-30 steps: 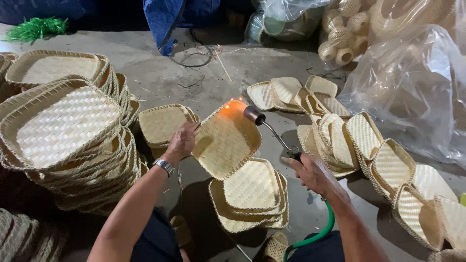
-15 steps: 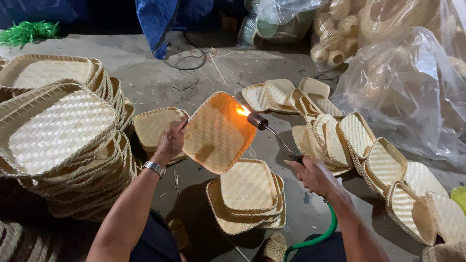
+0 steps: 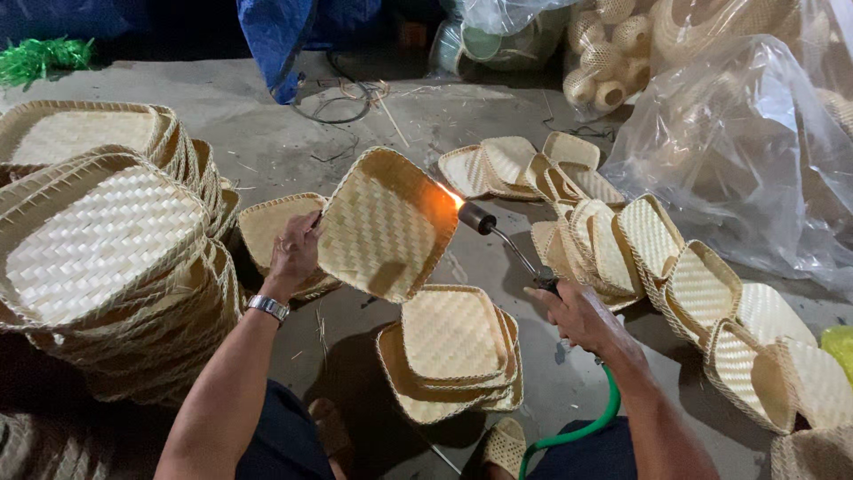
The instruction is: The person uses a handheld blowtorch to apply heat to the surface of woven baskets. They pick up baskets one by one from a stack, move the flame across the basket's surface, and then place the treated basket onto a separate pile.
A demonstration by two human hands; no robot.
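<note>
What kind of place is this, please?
Probably a basket-weaving workshop floor: stacked woven trays all around, one tray in the left hand, a gas torch in the right hand.

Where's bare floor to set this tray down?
Bare floor lies past the held tray, between the tall left stack and the blue tarp. Crowded: the low stack below it and the tray row at right.
</note>
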